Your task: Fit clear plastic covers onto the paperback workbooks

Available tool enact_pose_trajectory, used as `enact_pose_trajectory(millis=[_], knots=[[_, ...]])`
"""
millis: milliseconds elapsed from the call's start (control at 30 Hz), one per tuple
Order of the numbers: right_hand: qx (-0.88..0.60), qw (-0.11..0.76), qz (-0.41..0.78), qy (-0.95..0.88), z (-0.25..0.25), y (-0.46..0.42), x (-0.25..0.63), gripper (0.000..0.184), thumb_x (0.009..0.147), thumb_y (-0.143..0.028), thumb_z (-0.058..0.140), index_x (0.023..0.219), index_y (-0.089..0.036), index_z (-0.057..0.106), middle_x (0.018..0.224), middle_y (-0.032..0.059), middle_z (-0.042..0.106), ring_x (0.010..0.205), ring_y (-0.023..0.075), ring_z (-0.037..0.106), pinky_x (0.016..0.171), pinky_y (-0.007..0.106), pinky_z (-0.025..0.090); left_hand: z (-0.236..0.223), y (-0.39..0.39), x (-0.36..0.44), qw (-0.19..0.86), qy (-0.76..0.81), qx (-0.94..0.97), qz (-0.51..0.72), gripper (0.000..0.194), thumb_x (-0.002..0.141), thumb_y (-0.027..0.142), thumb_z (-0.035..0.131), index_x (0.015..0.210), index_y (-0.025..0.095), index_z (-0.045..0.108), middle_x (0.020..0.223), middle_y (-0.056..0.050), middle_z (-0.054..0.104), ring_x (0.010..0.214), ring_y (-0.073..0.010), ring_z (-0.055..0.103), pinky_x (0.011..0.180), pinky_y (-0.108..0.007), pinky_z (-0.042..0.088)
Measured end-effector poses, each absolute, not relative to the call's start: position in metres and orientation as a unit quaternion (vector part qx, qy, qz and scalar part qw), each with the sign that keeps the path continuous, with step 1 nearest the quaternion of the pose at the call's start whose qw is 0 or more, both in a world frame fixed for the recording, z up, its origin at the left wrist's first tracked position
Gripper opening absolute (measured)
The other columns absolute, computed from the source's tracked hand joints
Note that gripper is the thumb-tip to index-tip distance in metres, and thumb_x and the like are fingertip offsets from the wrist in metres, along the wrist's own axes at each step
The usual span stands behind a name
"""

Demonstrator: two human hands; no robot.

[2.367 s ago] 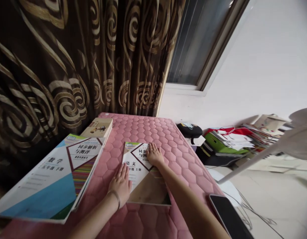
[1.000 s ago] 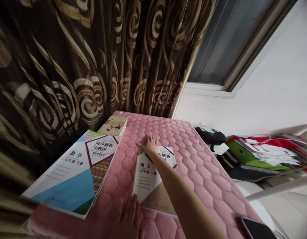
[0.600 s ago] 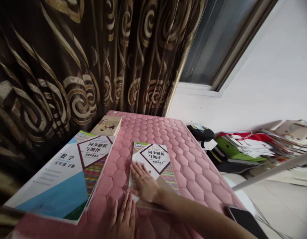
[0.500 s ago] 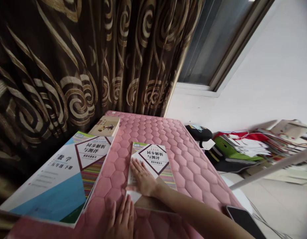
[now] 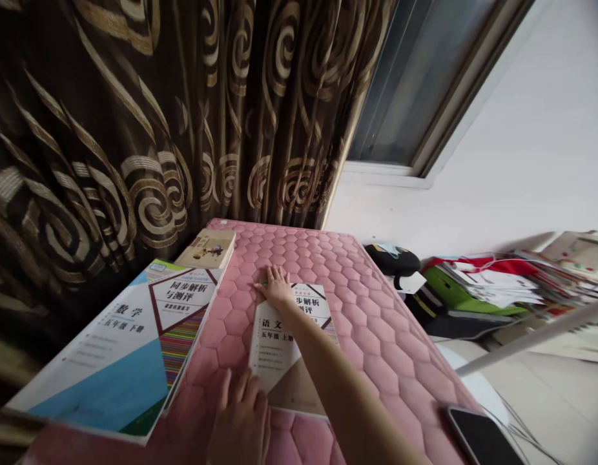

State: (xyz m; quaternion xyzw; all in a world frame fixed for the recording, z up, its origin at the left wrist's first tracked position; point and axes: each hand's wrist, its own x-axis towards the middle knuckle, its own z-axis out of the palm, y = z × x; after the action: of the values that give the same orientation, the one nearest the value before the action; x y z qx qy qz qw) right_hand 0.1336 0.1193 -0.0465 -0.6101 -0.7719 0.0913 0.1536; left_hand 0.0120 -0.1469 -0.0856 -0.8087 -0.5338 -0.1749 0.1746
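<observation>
A thin workbook (image 5: 278,352) with a white and brown cover lies flat on the pink quilted surface (image 5: 376,323). My right hand (image 5: 276,287) rests open and flat on the workbook's far left corner, fingers spread. My left hand (image 5: 241,423) lies open on the pink surface at the workbook's near left corner, fingertips touching its edge. A larger blue and white workbook (image 5: 119,349) lies to the left, apart from both hands.
A small tan book (image 5: 206,248) lies beyond the large workbook, beside a dark swirl-patterned curtain (image 5: 134,129). A black phone (image 5: 483,436) sits at the near right edge. A pile of books and papers (image 5: 483,284) lies lower on the right.
My right hand slid from the workbook's middle left up to its far left corner, uncovering the printed title. My left hand stayed at the near corner.
</observation>
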Motion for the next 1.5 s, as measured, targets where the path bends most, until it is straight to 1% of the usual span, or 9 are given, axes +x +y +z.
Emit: enact_pose_trajectory(millis=[67,167,367,567,767,933,1233,1400,1500], knots=[[-0.616,0.170,0.085,-0.764,-0.042,0.110,0.127,0.068,0.095,-0.047,0.035,0.148,-0.005,0.025,0.157,0.0163,0.014,0.145,0.0292,0.006,0.116,0.049,0.004,-0.070,-0.128,0.021,0.107,-0.555,-0.811,-0.149,0.040,0.089,0.021,0.037,0.119,0.023,0.063,0.134,-0.005,0.058,0.131,-0.0234,0.044,0.115,-0.053,0.020],[-0.619,0.184,0.085,-0.759,-0.037,0.086,0.115,0.055,0.098,-0.030,0.027,0.146,-0.004,0.027,0.156,0.0175,0.014,0.144,0.0292,0.009,0.115,0.049,0.011,-0.051,-0.107,0.030,0.023,-0.578,-0.811,-0.088,0.050,0.089,0.020,0.033,0.135,0.017,0.050,0.145,-0.010,0.045,0.136,-0.0288,0.037,0.109,-0.061,0.028],[-0.568,0.189,0.100,-0.794,-0.056,-0.012,0.128,0.057,0.096,-0.034,0.032,0.147,-0.008,0.029,0.153,0.0144,0.021,0.143,0.0261,0.020,0.114,0.044,0.024,-0.048,-0.104,0.030,-0.001,-0.582,-0.812,-0.055,0.048,0.089,0.021,0.032,0.131,0.012,0.055,0.143,-0.014,0.047,0.139,-0.0271,0.033,0.114,-0.060,0.019],[-0.569,0.185,-0.017,-0.801,-0.077,-0.092,0.219,0.056,0.098,-0.038,0.030,0.145,-0.007,0.033,0.152,0.0149,0.025,0.142,0.0265,0.022,0.114,0.046,0.027,-0.060,-0.103,0.022,0.040,-0.559,-0.825,-0.080,0.054,0.090,0.023,0.028,0.142,0.016,0.040,0.151,-0.008,0.033,0.139,-0.0257,0.032,0.112,-0.059,0.023],[-0.593,0.153,-0.032,-0.790,-0.076,-0.107,0.251,0.056,0.099,-0.038,0.030,0.146,-0.008,0.032,0.152,0.0152,0.025,0.142,0.0280,0.022,0.114,0.049,0.027,-0.052,-0.090,0.065,0.047,-0.606,-0.792,-0.052,0.052,0.087,0.016,0.031,0.133,0.002,0.050,0.146,-0.019,0.039,0.138,-0.0296,0.034,0.115,-0.053,0.022],[-0.597,0.147,0.006,-0.789,-0.069,-0.106,0.245,0.054,0.098,-0.036,0.030,0.145,-0.008,0.034,0.151,0.0139,0.027,0.142,0.0270,0.021,0.115,0.048,0.024,-0.049,-0.062,0.105,-0.018,-0.542,-0.837,-0.076,0.055,0.089,0.021,0.034,0.144,0.015,0.038,0.154,-0.009,0.029,0.141,-0.0245,0.028,0.114,-0.046,0.028],[-0.608,0.153,0.079,-0.775,-0.056,-0.109,0.245,0.056,0.096,-0.033,0.032,0.146,-0.007,0.031,0.153,0.0136,0.021,0.143,0.0279,0.015,0.117,0.051,0.018,-0.045,-0.040,0.046,-0.011,-0.598,-0.800,-0.042,0.059,0.092,0.031,0.027,0.147,0.013,0.030,0.155,-0.009,0.024,0.142,-0.0248,0.025,0.115,-0.052,0.019],[-0.635,0.225,0.139,-0.726,-0.056,-0.096,0.253,0.059,0.087,-0.030,0.046,0.143,-0.009,0.039,0.154,0.0151,0.024,0.142,0.0274,0.022,0.115,0.045,0.027,-0.046,-0.041,0.048,-0.018,-0.600,-0.799,-0.041,0.060,0.092,0.033,0.027,0.147,0.011,0.028,0.155,-0.009,0.023,0.143,-0.0245,0.023,0.116,-0.051,0.018],[-0.675,0.312,0.196,-0.639,-0.049,-0.075,0.264,0.057,0.082,-0.024,0.049,0.138,-0.011,0.044,0.144,0.0175,0.043,0.132,0.0285,0.042,0.105,0.044,0.041,-0.048,-0.040,0.048,-0.018,-0.599,-0.799,-0.045,0.060,0.092,0.033,0.026,0.148,0.012,0.028,0.156,-0.009,0.022,0.143,-0.0241,0.022,0.116,-0.050,0.018]])
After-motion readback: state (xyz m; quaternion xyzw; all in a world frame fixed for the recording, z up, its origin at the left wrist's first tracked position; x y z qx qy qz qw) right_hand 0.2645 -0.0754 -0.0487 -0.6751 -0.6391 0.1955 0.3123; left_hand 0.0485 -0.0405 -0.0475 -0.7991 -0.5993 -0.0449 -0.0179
